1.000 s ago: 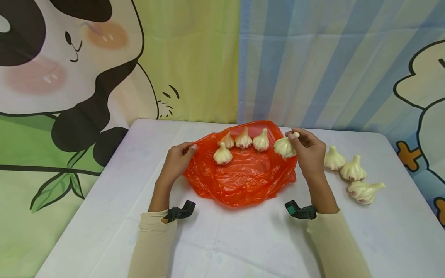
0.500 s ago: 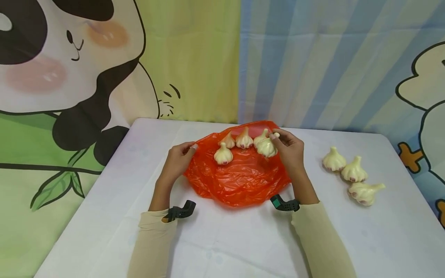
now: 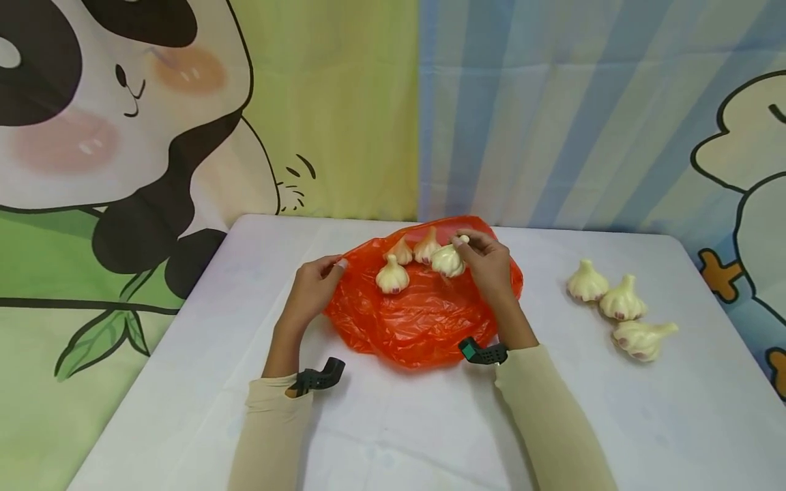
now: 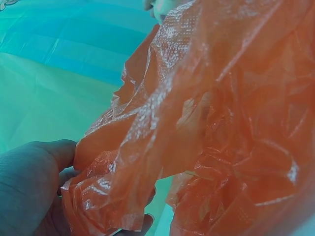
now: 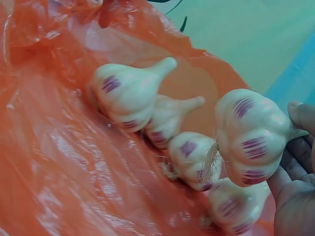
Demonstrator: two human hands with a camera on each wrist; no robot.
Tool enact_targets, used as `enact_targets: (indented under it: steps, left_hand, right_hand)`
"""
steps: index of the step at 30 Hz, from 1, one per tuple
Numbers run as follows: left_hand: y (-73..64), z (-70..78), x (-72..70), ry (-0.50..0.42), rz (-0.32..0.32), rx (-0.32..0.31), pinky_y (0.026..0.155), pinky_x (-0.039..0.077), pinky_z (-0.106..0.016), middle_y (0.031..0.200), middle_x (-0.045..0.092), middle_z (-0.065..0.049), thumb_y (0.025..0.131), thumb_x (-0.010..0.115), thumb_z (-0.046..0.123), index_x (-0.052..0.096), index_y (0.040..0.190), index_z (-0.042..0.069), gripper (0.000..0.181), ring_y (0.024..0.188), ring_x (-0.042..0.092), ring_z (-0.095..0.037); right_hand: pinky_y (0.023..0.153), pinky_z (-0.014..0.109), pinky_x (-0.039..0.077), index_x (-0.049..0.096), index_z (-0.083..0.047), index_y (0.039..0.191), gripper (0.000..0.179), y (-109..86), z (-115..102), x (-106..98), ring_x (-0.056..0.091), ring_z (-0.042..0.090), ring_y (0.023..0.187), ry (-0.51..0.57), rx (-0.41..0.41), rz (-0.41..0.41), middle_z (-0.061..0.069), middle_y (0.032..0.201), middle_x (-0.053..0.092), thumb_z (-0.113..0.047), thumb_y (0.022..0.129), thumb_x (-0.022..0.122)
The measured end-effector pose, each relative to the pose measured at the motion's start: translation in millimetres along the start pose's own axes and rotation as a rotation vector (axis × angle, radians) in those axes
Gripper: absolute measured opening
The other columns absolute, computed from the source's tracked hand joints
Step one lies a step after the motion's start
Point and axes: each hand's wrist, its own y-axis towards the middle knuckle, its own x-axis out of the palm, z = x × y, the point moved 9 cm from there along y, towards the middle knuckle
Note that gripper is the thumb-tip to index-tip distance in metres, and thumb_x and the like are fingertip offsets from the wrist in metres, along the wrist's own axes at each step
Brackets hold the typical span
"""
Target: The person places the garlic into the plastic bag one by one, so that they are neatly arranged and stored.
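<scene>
A crinkled red plastic bag lies spread open at the far middle of the table. My left hand pinches its left edge between thumb and fingers; in the left wrist view that hand has bag film bunched in its fingers. Between the thumb and fingers of my right hand is a garlic bulb, gripped by its stem over the bag. Several other garlic bulbs sit inside, lined up under the held garlic bulb in the right wrist view. One is hidden behind it from the head.
Three more garlic bulbs lie in a group on the white tabletop at the right. A printed curtain with a panda hangs right behind the table's far edge.
My right hand has carried the garlic bulb leftward from the bag's right edge to above the bulbs inside. The left hand stays at the bag's left edge.
</scene>
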Motion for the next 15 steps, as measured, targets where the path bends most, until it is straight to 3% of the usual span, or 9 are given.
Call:
enact_targets:
  steps: [5, 15]
  left_hand:
    - [0.0, -1.2, -1.9, -0.004, 0.003, 0.005, 0.088, 0.051, -0.041, 0.12, 0.063, -0.009, 0.1, 0.052, 0.042, 0.061, 0.132, 0.008, 0.047, 0.104, 0.059, -0.023]
    - [-0.7, 0.0, -3.8, -0.007, 0.014, -0.001, 0.086, 0.053, -0.04, 0.118, 0.064, -0.008, 0.1, 0.052, 0.041, 0.061, 0.131, 0.009, 0.045, 0.102, 0.059, -0.023]
  right_hand:
    - [0.076, 0.021, 0.053, 0.063, 0.012, 0.115, 0.032, 0.2, 7.3, 8.6, 0.063, 0.011, 0.089, -0.04, 0.009, -0.001, 0.006, 0.099, 0.069, -0.009, 0.092, 0.068]
    - [0.078, 0.023, 0.053, 0.068, 0.006, 0.111, 0.028, 9.7, 41.3, 23.7, 0.066, 0.014, 0.089, -0.022, -0.044, -0.068, 0.009, 0.099, 0.072, -0.013, 0.09, 0.071]
